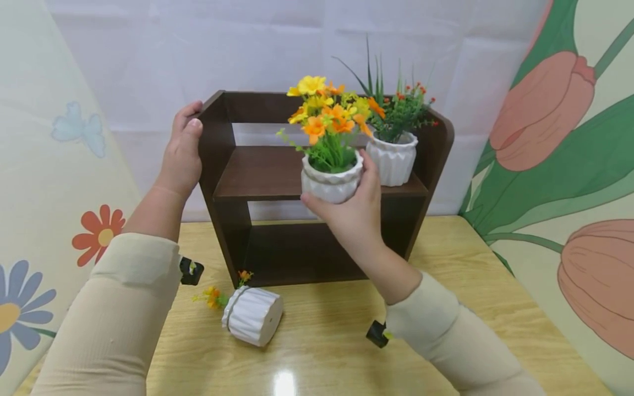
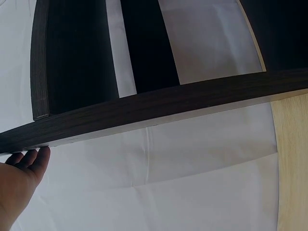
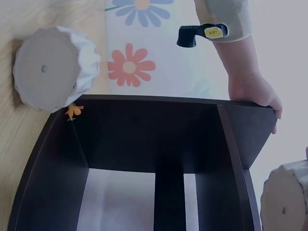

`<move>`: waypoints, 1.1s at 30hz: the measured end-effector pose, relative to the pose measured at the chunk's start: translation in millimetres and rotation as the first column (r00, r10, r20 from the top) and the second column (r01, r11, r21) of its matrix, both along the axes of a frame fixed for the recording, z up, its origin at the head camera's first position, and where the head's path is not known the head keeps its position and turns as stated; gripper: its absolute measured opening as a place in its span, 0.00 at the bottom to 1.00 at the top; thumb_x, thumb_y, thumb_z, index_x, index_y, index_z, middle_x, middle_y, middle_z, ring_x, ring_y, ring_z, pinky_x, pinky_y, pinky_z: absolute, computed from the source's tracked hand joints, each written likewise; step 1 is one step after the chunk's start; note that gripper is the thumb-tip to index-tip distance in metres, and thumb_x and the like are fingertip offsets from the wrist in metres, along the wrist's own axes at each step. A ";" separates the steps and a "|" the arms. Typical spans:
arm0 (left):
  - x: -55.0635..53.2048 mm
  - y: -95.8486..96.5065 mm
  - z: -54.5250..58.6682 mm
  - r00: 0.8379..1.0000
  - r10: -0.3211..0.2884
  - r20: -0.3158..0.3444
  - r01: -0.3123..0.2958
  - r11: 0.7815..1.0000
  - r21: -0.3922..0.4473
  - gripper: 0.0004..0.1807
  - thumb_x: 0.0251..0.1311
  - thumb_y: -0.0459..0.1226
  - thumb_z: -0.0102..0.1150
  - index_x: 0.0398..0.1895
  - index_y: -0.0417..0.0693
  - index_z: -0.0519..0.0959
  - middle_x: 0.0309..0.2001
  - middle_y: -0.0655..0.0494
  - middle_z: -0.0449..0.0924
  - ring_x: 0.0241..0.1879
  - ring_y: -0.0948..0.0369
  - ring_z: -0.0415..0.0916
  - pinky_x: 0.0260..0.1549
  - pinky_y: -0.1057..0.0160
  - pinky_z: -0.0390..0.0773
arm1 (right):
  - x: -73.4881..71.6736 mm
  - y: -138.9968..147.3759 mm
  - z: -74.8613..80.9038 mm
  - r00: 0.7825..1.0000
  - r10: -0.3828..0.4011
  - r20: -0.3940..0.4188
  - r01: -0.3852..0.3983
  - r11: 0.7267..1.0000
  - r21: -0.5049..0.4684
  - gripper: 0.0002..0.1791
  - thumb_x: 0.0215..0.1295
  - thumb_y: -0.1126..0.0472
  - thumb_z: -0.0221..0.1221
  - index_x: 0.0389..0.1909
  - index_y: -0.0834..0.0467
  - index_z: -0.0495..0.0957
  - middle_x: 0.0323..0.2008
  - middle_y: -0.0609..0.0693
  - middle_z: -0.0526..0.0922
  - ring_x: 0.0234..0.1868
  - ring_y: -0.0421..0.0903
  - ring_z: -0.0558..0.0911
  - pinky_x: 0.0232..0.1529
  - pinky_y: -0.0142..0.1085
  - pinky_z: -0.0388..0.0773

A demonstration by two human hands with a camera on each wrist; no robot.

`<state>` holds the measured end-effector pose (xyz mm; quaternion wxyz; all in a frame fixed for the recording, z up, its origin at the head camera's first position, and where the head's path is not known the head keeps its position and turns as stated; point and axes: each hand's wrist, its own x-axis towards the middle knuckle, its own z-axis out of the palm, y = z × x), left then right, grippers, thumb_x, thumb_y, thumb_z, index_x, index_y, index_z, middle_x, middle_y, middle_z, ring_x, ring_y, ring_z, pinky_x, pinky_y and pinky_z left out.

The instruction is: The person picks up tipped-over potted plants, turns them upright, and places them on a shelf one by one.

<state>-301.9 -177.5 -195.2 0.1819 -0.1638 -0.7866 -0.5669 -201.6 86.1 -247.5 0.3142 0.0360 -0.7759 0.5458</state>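
My right hand (image 1: pixel 359 214) grips a white fluted pot of yellow and orange artificial flowers (image 1: pixel 332 184), held upright in front of the upper shelf. In the right wrist view only the underside of that pot (image 3: pixel 284 202) shows at the right edge. With my left hand (image 1: pixel 183 154) I hold the top of the left side panel of a dark brown two-tier shelf (image 1: pixel 267 173); some fingers touch its outer face in the left wrist view. A third-size view of a tipped white flowerpot (image 1: pixel 252 316) shows it lying on its side before the shelf, its orange flowers pointing left.
Another white pot (image 1: pixel 393 159), with red-berried greenery and long leaves, stands at the right end of the upper shelf. The shelf rests on a wood-grain table (image 1: pixel 317 352). White cloth hangs behind, and flower-patterned panels (image 1: pixel 535 181) flank both sides.
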 end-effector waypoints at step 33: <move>3.6 1.4 -0.5 0.999 -0.014 -0.045 0.014 1.000 -0.007 0.28 0.75 0.46 0.21 0.76 0.56 0.50 0.67 0.52 0.58 0.55 0.64 0.61 0.53 0.69 0.62 | -56.5 -11.3 23.1 0.989 -0.143 0.022 0.143 0.989 0.024 0.61 0.38 0.46 0.78 0.72 0.52 0.53 0.68 0.54 0.63 0.67 0.50 0.64 0.67 0.46 0.63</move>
